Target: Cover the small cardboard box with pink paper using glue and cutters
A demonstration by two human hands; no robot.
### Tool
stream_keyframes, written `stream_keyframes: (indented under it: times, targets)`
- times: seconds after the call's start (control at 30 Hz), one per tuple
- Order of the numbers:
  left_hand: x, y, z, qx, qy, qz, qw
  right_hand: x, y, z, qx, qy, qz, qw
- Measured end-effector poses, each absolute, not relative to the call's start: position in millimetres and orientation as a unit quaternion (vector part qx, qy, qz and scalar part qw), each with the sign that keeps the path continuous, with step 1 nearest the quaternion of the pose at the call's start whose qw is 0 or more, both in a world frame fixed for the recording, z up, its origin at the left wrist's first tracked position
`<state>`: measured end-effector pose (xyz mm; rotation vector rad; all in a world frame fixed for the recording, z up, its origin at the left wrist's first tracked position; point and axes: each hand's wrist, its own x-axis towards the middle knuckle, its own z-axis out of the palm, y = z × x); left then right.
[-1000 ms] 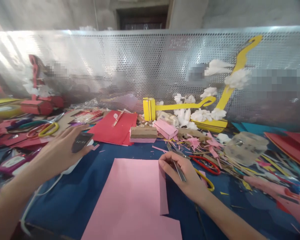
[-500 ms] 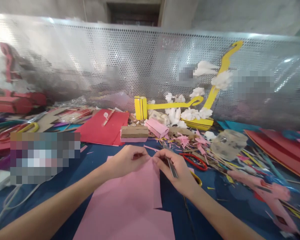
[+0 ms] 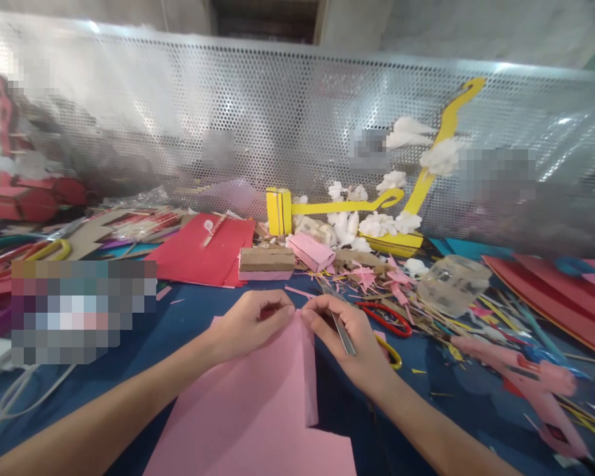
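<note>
A large sheet of pink paper (image 3: 248, 403) lies in front of me with a notch cut into its right side. My left hand (image 3: 250, 324) is closed, pinching the sheet's far edge between thumb and fingers. Close beside it, my right hand (image 3: 344, 334) pinches the same edge near the corner. A narrow flap (image 3: 310, 383) along the sheet's right side stands bent up from the rest. Tucked between the right hand's fingers is a slim, flat metal tool (image 3: 344, 334); its exact kind is unclear.
Past my hands lie a cardboard-and-pink block (image 3: 266, 263), a pink box (image 3: 311, 251) and red sheets (image 3: 203, 251). Red-handled scissors (image 3: 394, 324), paper scraps and a pink glue gun (image 3: 525, 370) are on the right. A perforated metal panel (image 3: 277, 119) stands behind yellow cut-outs (image 3: 280, 211).
The flap on the pink sheet's right side is bent up more, and the notch has shifted slightly down and right. Both hands keep their pinch on the far edge.
</note>
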<state>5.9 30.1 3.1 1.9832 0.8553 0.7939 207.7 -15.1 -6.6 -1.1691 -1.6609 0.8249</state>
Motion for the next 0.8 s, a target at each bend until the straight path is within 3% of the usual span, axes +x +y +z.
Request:
stream_keyframes:
  times: [0.8]
  targets:
    - [12.3, 25.4, 2.8, 0.759, 0.351, 0.362, 0.411, 202.6, -16.4, -6.5, -0.462, -0.664, 0.365, 0.462]
